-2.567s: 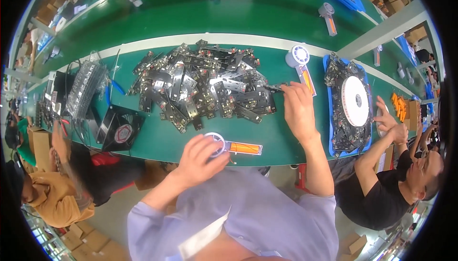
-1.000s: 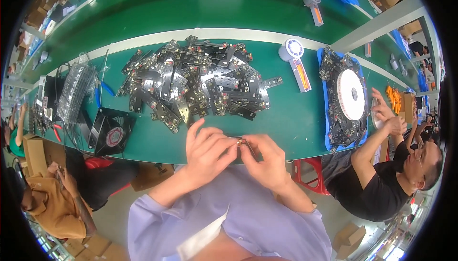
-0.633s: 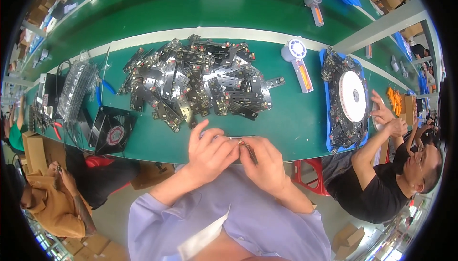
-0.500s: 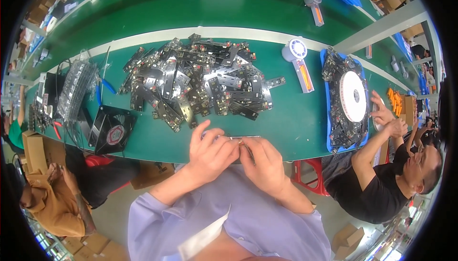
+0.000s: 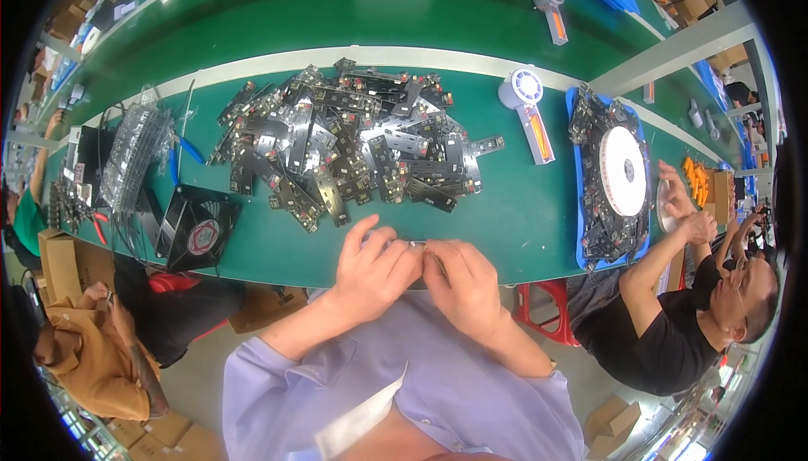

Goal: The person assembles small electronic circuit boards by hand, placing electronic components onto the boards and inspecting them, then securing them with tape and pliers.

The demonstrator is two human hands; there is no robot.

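Close to the bench's near edge, my left hand (image 5: 379, 269) and my right hand (image 5: 465, 286) meet at the fingertips. The right is closed on a thin dark piece, seen edge-on and mostly covered by the fingers; it resembles the circuit boards in the pile. My left thumb and forefinger pinch against its end, and what lies between them is too small to make out. Beyond both hands lies a heaped pile of dark, narrow circuit boards (image 5: 337, 145), with small components on them.
Left stand a black square fan (image 5: 198, 229), blue-handled pliers (image 5: 181, 156) and clear plastic trays (image 5: 135, 162). A handheld fan (image 5: 532, 116) lies right of the pile. Farther right, a blue tray (image 5: 581, 246) holds boards under a white reel (image 5: 623, 171). People sit at both sides.
My fingers have shifted slightly; the thin piece and the strip at the fingertips show less than before. The pile looks unchanged.
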